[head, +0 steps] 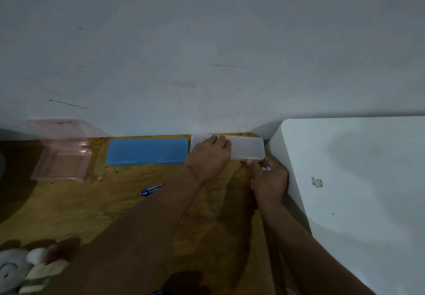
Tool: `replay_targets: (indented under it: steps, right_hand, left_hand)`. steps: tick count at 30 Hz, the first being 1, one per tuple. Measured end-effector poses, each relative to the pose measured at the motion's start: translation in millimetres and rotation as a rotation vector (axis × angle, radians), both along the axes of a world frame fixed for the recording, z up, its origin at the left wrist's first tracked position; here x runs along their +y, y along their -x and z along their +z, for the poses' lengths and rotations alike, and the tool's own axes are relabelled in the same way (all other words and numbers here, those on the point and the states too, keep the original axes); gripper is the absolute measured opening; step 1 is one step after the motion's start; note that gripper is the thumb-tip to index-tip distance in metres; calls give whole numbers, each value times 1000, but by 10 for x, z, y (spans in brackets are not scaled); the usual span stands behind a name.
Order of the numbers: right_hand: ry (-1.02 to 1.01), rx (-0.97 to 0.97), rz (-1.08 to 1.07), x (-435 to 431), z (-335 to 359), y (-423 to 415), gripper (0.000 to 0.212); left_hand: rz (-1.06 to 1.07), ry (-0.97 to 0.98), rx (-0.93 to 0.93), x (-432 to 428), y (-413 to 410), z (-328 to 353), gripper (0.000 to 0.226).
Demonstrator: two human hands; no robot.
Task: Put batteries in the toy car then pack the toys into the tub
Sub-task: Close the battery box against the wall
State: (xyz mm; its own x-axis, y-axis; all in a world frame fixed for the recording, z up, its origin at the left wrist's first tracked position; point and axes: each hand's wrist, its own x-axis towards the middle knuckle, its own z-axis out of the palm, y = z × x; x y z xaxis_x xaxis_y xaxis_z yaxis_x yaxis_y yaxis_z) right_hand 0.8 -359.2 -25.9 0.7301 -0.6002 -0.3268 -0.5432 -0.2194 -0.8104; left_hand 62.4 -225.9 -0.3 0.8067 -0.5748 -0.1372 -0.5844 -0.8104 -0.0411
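Note:
A frosted white plastic case [247,148] lies against the wall at the back of the wooden table [96,209]. My left hand [208,156] rests flat on its left half, fingers spread over the lid. At the case's front right corner my right hand [269,179] is curled around small white-and-dark items, possibly batteries [266,168], with its thumb touching the case edge. A blue battery wrapper [151,190] lies on the table to the left of my forearm. No toy car is in view.
A blue plastic case [147,151] lies left of the white one. An open pink clear box [61,154] stands at the back left. A plush toy [25,269] sits at the front left. A white cabinet [358,179] borders the table's right side.

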Motion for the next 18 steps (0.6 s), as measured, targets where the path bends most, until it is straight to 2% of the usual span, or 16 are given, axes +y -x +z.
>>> replay_targets:
  steps: [5, 12, 18]
  right_hand:
    - [-17, 4, -3, -21, 5, -8, 29]
    - [-57, -31, -36, 7, 19, 7, 31]
    - [10, -25, -58, 2, 44, 2, 28]
  left_hand:
    - [-121, -134, -40, -3, -81, -16, 53]
    - [-206, -180, -77, 23, -111, 7, 48]
    - [-299, -255, -116, 4, -146, 52, 47]
